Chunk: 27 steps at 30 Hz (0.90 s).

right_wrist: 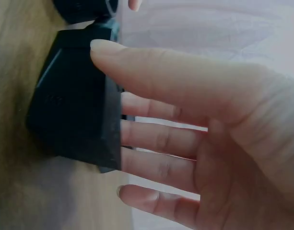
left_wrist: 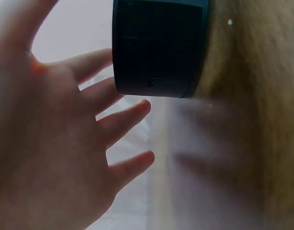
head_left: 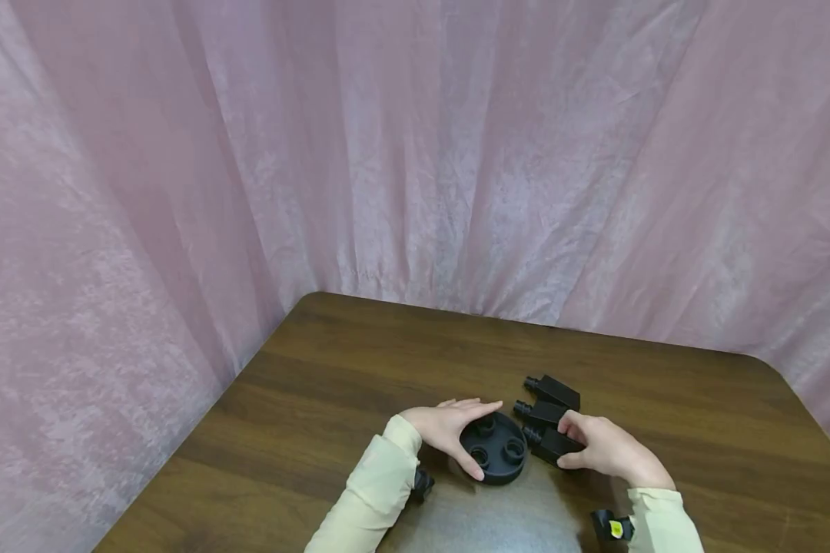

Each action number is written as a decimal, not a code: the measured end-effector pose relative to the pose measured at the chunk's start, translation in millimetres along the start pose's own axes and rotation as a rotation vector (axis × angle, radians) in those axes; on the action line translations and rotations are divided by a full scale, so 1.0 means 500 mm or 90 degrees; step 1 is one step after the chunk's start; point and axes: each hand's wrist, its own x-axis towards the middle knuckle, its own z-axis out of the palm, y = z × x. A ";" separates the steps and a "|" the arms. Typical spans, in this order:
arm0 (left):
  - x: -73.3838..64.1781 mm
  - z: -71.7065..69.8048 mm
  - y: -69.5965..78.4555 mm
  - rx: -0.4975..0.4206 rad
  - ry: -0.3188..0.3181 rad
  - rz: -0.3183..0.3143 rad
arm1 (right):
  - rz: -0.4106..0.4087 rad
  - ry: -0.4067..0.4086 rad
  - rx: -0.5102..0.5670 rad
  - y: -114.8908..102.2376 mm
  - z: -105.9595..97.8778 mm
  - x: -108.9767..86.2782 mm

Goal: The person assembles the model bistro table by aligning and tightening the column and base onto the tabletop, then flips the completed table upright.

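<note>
A round black base [head_left: 503,468] with three ring-shaped sockets on its top lies on the table. My left hand [head_left: 449,426] holds it from the left, thumb on the near rim and index finger along the far rim; the other fingers [left_wrist: 125,127] are spread. To its right, my right hand [head_left: 612,449] grips the nearest black block [head_left: 548,452], which has a ribbed neck pointing at the base. In the right wrist view the thumb lies on one side of that block [right_wrist: 72,100], with fingers on the opposite side. The fingertips behind it are hidden.
Two similar black blocks with ribbed necks, a middle one [head_left: 542,413] and a far one [head_left: 559,392], lie just beyond the gripped one. The brown wooden table [head_left: 387,346] ends at a pink curtain [head_left: 415,153]. Black wrist devices sit under both sleeves.
</note>
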 end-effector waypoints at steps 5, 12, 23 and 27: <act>0.001 0.000 0.001 0.019 0.010 -0.002 | 0.004 -0.024 -0.017 0.006 0.003 0.005; 0.001 -0.001 -0.001 0.007 -0.002 -0.008 | 0.009 0.011 -0.049 0.001 -0.003 0.002; 0.004 0.003 -0.008 0.010 0.006 -0.017 | -0.064 0.205 -0.043 -0.016 -0.015 0.001; 0.004 0.003 -0.009 0.008 0.006 -0.019 | -0.098 0.242 -0.018 -0.023 -0.017 0.001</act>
